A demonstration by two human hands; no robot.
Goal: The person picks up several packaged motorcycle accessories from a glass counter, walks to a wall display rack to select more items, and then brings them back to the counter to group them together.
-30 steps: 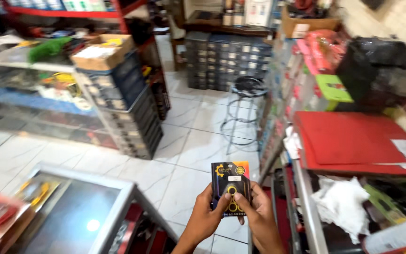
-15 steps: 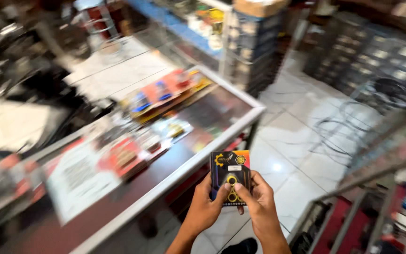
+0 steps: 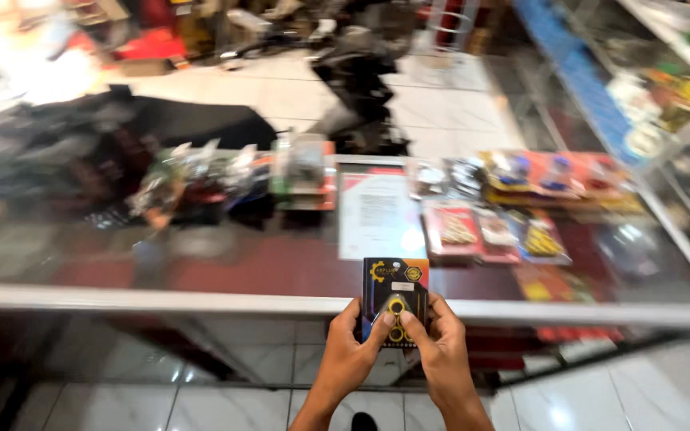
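Both hands are clamped on a small dark packet (image 3: 394, 295) with yellow rings showing on its front: the left hand (image 3: 348, 357) grips its left edge, the right hand (image 3: 441, 351) its right edge, thumbs pressed on the face. The packet is held upright just in front of the near rim of the glass-topped bench (image 3: 201, 302). Beyond the packet, on the bench, lie a white sheet (image 3: 378, 215) and several red packets (image 3: 473, 231). The packet looks still sealed and is not yet set down on the bench

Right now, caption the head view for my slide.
Both hands, left hand and right hand, hold a small dark packet upright before a glass counter.
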